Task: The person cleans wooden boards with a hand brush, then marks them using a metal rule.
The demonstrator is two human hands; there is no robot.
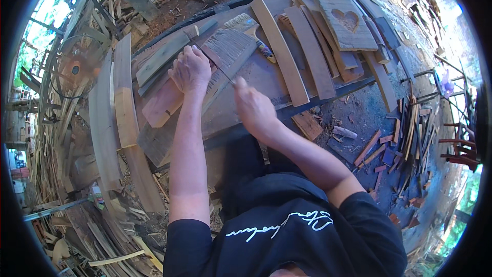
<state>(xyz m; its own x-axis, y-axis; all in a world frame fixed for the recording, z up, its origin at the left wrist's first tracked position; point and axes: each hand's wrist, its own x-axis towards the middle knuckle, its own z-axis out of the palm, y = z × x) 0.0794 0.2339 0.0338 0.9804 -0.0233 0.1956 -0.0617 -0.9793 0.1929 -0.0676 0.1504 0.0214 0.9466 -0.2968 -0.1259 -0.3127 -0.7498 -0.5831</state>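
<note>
My left hand (189,70) is closed at the edge of a reddish wooden board (161,106), its fingers curled over the wood. In a fist, my right hand (254,109) grips one end of a thin dark metal tool (221,67). That tool slants up and left, its far end beside my left hand. Whether it is a file or a narrow saw blade, I cannot tell. Beneath it lies a wide rough-grained plank (231,48). A small wooden block (191,32) stands just beyond my left hand.
Several planks lie across the low workbench (218,115). A board with a heart-shaped cutout (347,23) rests at its right. Near the middle lies a tool with a multicoloured handle (265,51). Long boards (125,92) lean at the left; wood offcuts (371,149) litter the floor.
</note>
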